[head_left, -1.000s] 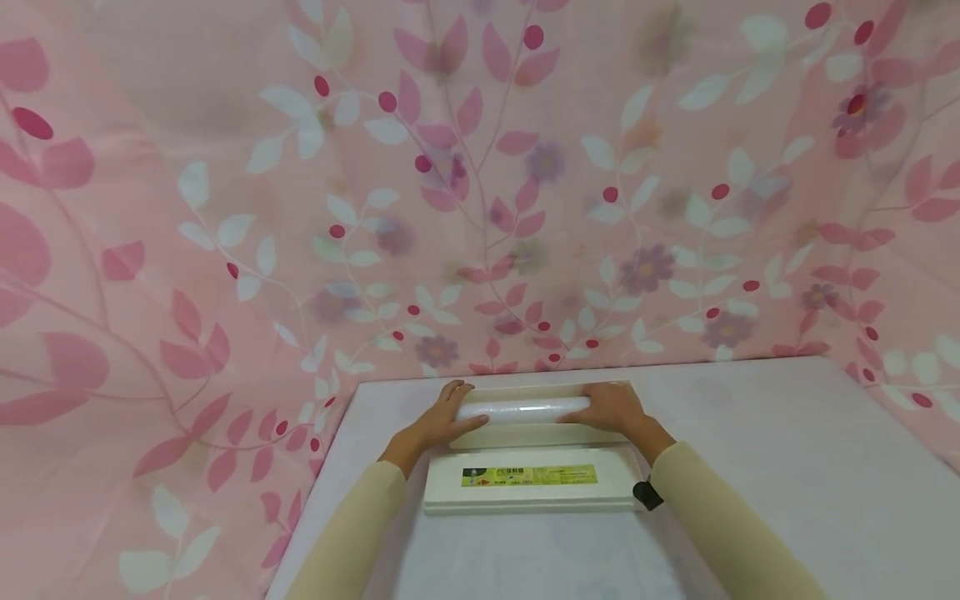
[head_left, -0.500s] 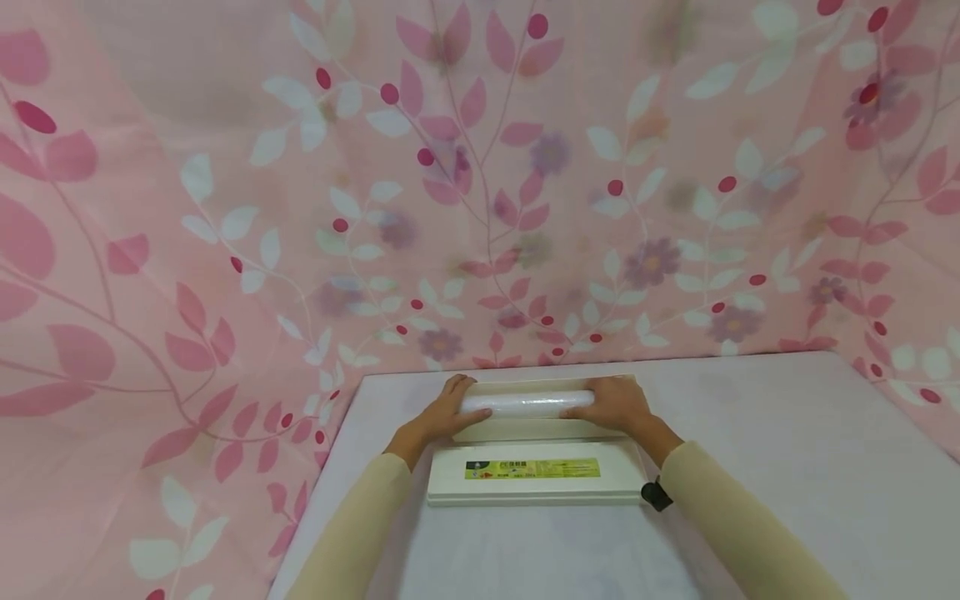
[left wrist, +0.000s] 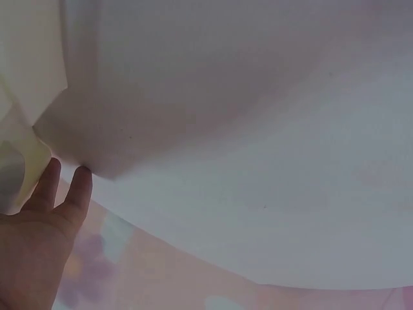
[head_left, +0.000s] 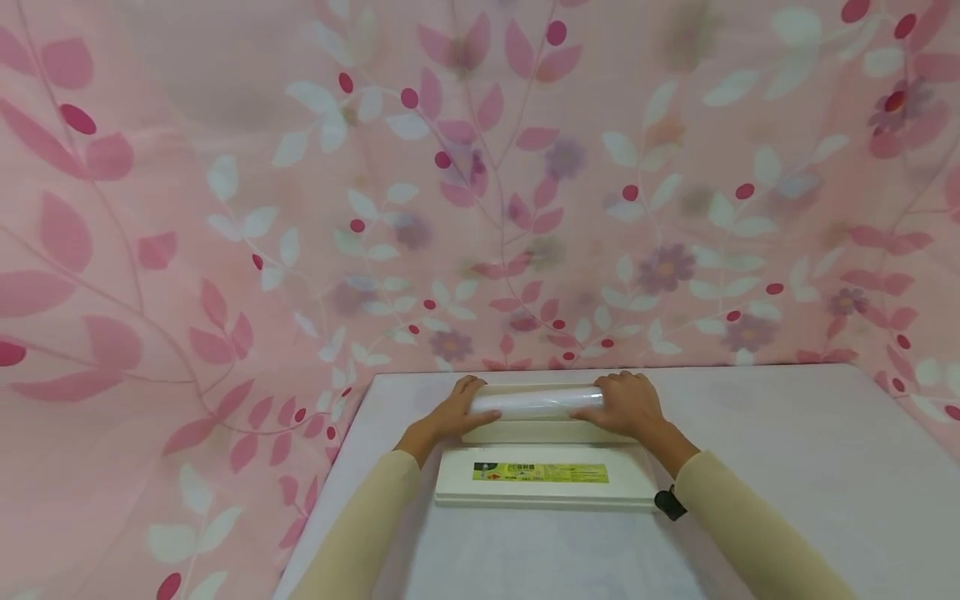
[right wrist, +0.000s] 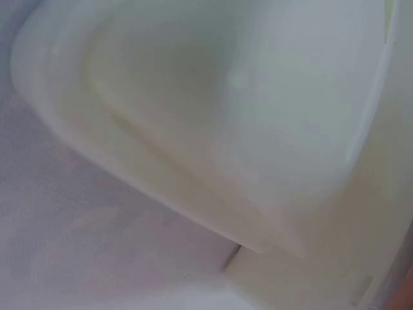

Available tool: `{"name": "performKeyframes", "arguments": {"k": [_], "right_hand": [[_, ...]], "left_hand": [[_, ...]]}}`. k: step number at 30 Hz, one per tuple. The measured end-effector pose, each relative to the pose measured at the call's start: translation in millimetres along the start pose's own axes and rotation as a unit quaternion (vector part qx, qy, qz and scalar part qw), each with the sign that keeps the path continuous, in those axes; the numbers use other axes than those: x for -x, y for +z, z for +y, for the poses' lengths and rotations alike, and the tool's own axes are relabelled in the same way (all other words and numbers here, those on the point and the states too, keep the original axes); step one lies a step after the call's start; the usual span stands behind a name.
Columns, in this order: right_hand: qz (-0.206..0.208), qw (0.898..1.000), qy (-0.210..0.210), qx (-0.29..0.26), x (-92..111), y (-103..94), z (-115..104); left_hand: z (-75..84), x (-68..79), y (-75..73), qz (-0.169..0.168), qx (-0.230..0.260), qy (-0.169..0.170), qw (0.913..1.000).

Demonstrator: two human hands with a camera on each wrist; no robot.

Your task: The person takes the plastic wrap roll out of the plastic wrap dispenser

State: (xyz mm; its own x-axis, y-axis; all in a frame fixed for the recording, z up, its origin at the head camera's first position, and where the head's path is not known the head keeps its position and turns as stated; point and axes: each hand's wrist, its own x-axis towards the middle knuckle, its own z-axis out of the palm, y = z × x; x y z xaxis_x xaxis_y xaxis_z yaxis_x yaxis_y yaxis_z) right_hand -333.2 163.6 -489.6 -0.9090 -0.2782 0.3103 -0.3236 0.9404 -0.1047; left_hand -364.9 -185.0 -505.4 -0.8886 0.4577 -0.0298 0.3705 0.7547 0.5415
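A white roll of cling film [head_left: 536,403] lies across the open cream dispenser box [head_left: 551,432], its right end a little higher than its left. My left hand [head_left: 450,412] grips the left end, thumb in front and fingers behind. At the other end, my right hand [head_left: 630,407] holds the roll in the same way. The box's lid [head_left: 540,497], with a yellow-green label [head_left: 540,472], lies folded toward me. In the left wrist view, two fingers of the left hand [left wrist: 35,242] show beside the roll's end [left wrist: 10,171]. The right wrist view shows mostly the lid [right wrist: 277,84].
The box stands near the far edge of a table with a white cloth [head_left: 772,467]. Behind it hangs a pink leaf-patterned curtain [head_left: 480,208], also along the left side. A small black object [head_left: 671,504] sits at the right sleeve.
The right end of the roll has risen slightly with my right hand. Both hands keep their grip. The head view has shifted a little to the left.
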Motion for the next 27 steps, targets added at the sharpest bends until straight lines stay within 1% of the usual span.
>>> {"name": "performKeyframes", "arguments": {"k": [6,12,17,20,24,27], "right_hand": [[0.018,1.000,-0.015,0.012,-0.7,-11.5,6.0],[0.042,0.999,-0.015,0.022,-0.4,-22.2,14.5],[0.051,0.998,-0.029,0.024,-0.3,-29.3,20.8],[0.060,0.997,-0.041,0.029,-1.6,-34.5,23.6],[0.068,0.996,-0.040,0.034,-2.2,-39.3,27.4],[0.066,0.997,-0.034,0.030,-1.0,-41.0,28.4]], "left_hand": [[0.5,-2.1,2.3,-0.005,-0.008,0.002,1.0000],[0.5,-0.7,0.6,-0.002,-0.012,0.002,0.9999],[1.0,-1.9,-0.7,0.005,-0.005,0.015,0.9999],[2.2,-2.8,-1.0,0.007,0.003,0.017,0.9998],[3.4,-2.8,-0.3,0.006,0.016,0.008,0.9998],[2.2,-1.7,1.7,0.003,0.010,-0.002,0.9999]]}}
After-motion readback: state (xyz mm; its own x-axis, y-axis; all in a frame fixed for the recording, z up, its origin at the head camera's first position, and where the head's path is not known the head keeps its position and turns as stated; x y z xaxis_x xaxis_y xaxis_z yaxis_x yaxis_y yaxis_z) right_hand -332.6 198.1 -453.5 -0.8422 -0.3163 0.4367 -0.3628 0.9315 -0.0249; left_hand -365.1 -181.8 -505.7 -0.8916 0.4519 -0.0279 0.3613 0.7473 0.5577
